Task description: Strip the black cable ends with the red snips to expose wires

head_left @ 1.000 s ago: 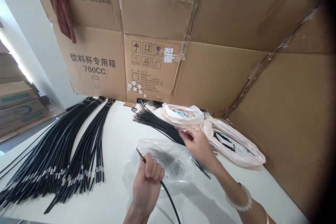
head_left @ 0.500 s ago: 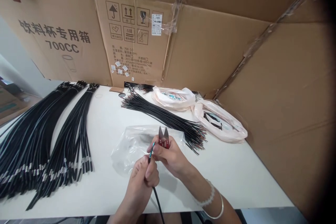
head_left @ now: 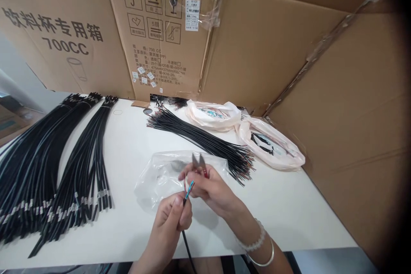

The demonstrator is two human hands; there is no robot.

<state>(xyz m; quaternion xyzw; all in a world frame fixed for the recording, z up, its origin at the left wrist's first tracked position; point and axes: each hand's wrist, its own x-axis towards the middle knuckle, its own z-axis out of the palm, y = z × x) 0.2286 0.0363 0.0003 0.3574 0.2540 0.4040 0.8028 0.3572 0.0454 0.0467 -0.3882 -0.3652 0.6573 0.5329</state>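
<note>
My left hand (head_left: 175,212) pinches a black cable (head_left: 187,246) just below its stripped end, and the cable's tail hangs down past the table's front edge. From that end, thin blue and red wires (head_left: 189,189) stick up, one red wire bent apart to the left. My right hand (head_left: 208,188) is closed round small red-handled scissors (head_left: 199,163), whose blades point up and away, slightly parted. Its thumb and forefinger are at the wires; whether they grip one is hard to make out. Beneath both hands lies a clear plastic bag (head_left: 154,180).
Bundles of black cables (head_left: 73,150) with white tags spread over the left of the white table (head_left: 289,218). Another cable bundle (head_left: 199,137) lies behind my hands. Two pale plastic bags (head_left: 213,115) with scraps stand at the back right. Tall cardboard (head_left: 263,51) walls the back and right.
The coloured wires now stand further out of the cable and are fanned apart, with a red one separated. My right hand has shifted slightly, and the view has tilted a little.
</note>
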